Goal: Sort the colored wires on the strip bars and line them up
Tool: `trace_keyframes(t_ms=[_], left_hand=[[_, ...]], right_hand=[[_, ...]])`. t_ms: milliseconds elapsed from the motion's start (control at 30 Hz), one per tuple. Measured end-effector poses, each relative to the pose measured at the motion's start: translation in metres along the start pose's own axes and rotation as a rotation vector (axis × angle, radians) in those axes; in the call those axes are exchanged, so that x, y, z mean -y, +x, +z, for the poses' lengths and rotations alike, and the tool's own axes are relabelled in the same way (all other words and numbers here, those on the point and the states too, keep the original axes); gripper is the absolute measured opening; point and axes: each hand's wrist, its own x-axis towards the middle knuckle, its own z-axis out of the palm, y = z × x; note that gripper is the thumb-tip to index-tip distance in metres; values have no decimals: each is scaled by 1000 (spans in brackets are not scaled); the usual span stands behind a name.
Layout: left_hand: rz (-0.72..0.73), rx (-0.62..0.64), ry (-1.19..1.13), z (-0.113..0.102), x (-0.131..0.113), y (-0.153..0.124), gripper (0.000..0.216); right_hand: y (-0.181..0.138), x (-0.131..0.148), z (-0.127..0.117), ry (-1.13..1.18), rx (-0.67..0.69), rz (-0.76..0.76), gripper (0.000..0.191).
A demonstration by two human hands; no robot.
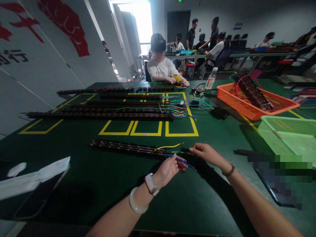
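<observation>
A dark, ribbed wiring strip [123, 146] lies on the green table in front of me, with coloured wires coming out of its right end. My left hand [171, 168] is closed on the blue wire [189, 164], whose bare tip points toward the lower right. Between the thumb and fingers of my right hand [206, 153] is the end of the green wire [176, 152]. A yellow wire [169, 146] with a red tip curves free above both. A watch and a pale bangle are on my left wrist, and a beaded bracelet is on my right.
Longer wiring strips [98, 115] lie across yellow-taped rectangles. To the right stand an orange basket [259, 113] holding a strip, a green basket [291, 125] and a bottle [211, 79]. A phone [39, 197] lies at left. Across the table sits a person [163, 67].
</observation>
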Motion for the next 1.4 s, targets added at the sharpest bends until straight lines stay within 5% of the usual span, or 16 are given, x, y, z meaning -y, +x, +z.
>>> trace_keyframes(t_ms=[200, 333, 467, 667, 900, 1167, 1400], left_hand=[[11, 6, -12, 0, 2, 1, 37], [14, 2, 16, 1, 1, 1, 38], [17, 30, 16, 1, -1, 0, 39], [-87, 165, 154, -1, -2, -2, 43], [-23, 163, 160, -3, 2, 0, 27], [-14, 164, 126, -3, 3, 1, 22], [-45, 208, 284, -1, 0, -4, 33]], right_hand=[[-10, 6, -3, 28, 472, 8, 57], [-11, 6, 1, 56, 550, 3, 56], [-11, 10, 0, 23, 476, -14, 49], [-6, 6, 2, -325, 133, -70, 43], [-3, -4, 16, -586, 128, -103, 36], [-5, -1, 14, -644, 94, -130, 33], [18, 16, 1, -453, -147, -283, 24]])
